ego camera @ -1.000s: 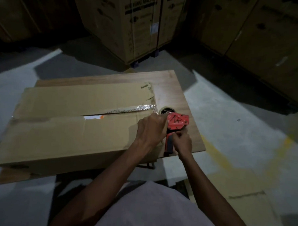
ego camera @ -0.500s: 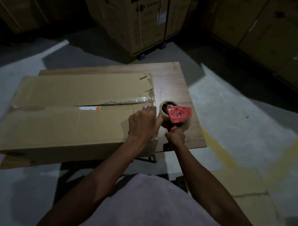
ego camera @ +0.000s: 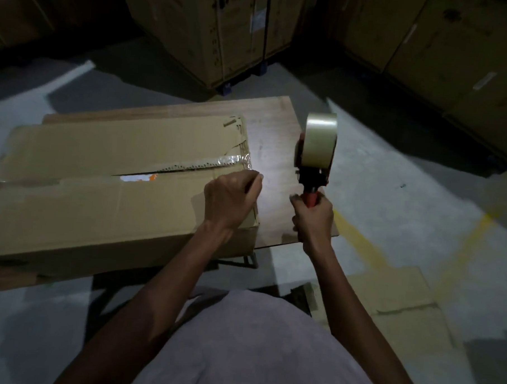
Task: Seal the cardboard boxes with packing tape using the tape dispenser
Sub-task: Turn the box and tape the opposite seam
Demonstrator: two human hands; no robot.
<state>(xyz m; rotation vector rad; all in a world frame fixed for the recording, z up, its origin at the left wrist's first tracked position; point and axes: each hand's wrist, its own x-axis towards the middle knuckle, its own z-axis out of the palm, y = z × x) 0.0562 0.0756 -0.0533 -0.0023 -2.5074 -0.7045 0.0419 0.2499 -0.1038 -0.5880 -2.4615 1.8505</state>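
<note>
The right hand (ego camera: pixel 313 220) has its grip wrapped tight round the red handle of the tape dispenser (ego camera: pixel 316 154), holding it upright in the air above the bench (ego camera: pixel 275 126), the tape roll on top, apart from the cardboard box (ego camera: pixel 107 191). The left hand (ego camera: pixel 231 199) rests curled on the box's right end near the top corner; whether its fingers pinch a tape end cannot be told in this light.

The seam (ego camera: pixel 172 169) between the flaps gapes, with old wrinkled tape (ego camera: pixel 233 162) along its right stretch. Likely troubles: new tape laid over that crinkled strip may not bond; if the flaps are not pressed together, the tape would bridge a gap and sag; if the loose end is dropped, it may snap back onto the roll.

The box lies lengthwise, its left end reaching past the bench edge, so a hard push leftward could shift it. Bare bench to the right of the box gives room to bring the dispenser down. Beyond the bench edge lies open floor (ego camera: pixel 405 216); stacked cartons (ego camera: pixel 213 30) stand well apart behind.
</note>
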